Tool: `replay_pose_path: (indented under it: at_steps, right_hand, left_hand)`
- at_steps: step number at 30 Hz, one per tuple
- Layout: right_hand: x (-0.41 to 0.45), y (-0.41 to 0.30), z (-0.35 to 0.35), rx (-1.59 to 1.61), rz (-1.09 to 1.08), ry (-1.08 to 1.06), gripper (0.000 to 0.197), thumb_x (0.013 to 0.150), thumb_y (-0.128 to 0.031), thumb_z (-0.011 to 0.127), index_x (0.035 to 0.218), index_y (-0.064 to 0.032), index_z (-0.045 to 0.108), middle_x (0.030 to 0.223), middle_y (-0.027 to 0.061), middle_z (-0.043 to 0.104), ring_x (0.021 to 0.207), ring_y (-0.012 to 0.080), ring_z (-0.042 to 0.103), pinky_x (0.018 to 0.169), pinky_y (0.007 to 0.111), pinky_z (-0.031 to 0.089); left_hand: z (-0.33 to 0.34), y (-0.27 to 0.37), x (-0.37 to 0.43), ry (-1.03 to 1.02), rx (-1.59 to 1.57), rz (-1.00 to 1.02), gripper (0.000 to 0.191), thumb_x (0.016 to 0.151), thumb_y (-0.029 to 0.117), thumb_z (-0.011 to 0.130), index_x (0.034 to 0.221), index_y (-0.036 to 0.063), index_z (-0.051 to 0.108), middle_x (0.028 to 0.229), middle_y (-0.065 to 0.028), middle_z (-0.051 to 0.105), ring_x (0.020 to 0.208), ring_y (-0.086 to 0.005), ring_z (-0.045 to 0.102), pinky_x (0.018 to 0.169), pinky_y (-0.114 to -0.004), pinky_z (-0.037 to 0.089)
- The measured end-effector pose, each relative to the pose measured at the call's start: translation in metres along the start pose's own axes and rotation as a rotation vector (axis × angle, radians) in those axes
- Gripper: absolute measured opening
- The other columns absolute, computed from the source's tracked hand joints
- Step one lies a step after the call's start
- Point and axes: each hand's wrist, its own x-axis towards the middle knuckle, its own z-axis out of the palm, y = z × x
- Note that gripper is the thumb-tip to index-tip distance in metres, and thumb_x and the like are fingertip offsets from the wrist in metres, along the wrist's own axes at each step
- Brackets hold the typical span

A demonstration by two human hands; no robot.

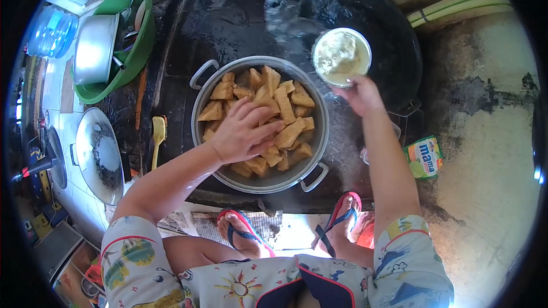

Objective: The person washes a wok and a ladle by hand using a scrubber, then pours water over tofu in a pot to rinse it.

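Observation:
A wide aluminium pot (324, 137) with two loop handles stands in front of me, holding several tan, roughly cut food chunks (284, 105). My left hand (246, 130) lies over these chunks with its fingers apart, and I see nothing gripped in it; its fingertips touch the pieces. To the right, my right hand (358, 95) grips the near rim of a round, light-coloured container (341, 56) with liquid in it. That container is held over the left part of a big black wok (396, 68). Beside the wok's upper left, clear water (291, 19) splashes over the dark wet surface.
A green basin (147, 30) with a metal pot (95, 49) and utensils stands upper left. Below it are a pot lid (99, 156) and a yellow-handled brush (158, 137). A dish-soap pouch (424, 158) sits by the right wall. Sandalled feet (246, 231) are near the surface's front edge.

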Motion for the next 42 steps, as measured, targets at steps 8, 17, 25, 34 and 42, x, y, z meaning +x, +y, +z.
replay_pose_path:
  at_steps: [8,17,25,34,42]
  right_hand:
    - [-0.009,0.06,0.119,0.35,-0.137,-0.064,0.042,0.082,-0.005,0.053,0.122,-0.0093,0.041,0.114,0.0101,0.05,0.102,0.0283,0.052,0.077,0.045,0.05]
    - [0.02,-0.064,-0.03,-1.413,-0.722,0.889,0.053,0.072,0.003,0.05,0.12,-0.0088,0.036,0.107,0.0182,0.05,0.098,0.0378,0.054,0.084,0.041,0.045]
    - [0.051,-0.017,-0.076,-1.317,0.045,0.572,0.052,0.073,-0.017,0.055,0.12,-0.0036,0.038,0.113,0.0247,0.05,0.097,0.0405,0.055,0.084,0.045,0.046]
    - [0.001,0.009,0.023,0.147,-0.025,-0.103,0.045,0.077,0.003,0.045,0.121,0.0062,0.038,0.115,0.0197,0.05,0.102,0.0339,0.054,0.082,0.048,0.051]
    - [-0.034,0.039,0.134,0.221,-0.156,-0.056,0.038,0.083,-0.004,0.048,0.12,-0.0024,0.041,0.115,0.0136,0.05,0.102,0.0265,0.052,0.085,0.043,0.047]
  left_hand:
    - [0.04,-0.05,0.03,-0.087,-0.01,-0.092,0.049,0.071,0.039,0.064,0.115,0.0209,0.054,0.13,-0.0097,0.038,0.122,-0.0411,0.029,0.1,-0.057,0.022]
    - [0.03,0.024,0.011,-0.221,-0.058,-0.11,0.059,0.077,0.05,0.056,0.129,0.0239,0.042,0.143,-0.0139,0.017,0.13,-0.0443,0.011,0.1,-0.062,0.013]
    - [0.05,0.001,0.019,-0.341,0.017,-0.07,0.069,0.075,0.046,0.056,0.134,0.0212,0.031,0.14,-0.0077,0.027,0.13,-0.038,0.017,0.101,-0.059,0.016]
    - [0.047,0.01,0.026,-0.089,-0.06,-0.042,0.048,0.078,0.027,0.06,0.122,0.0129,0.048,0.106,-0.0058,0.059,0.11,-0.0299,0.049,0.094,-0.047,0.036]
    - [0.027,-0.012,0.046,0.101,-1.757,-1.057,0.038,0.08,0.007,0.058,0.116,0.0069,0.047,0.099,-0.0098,0.057,0.081,-0.0207,0.059,0.072,-0.033,0.051]
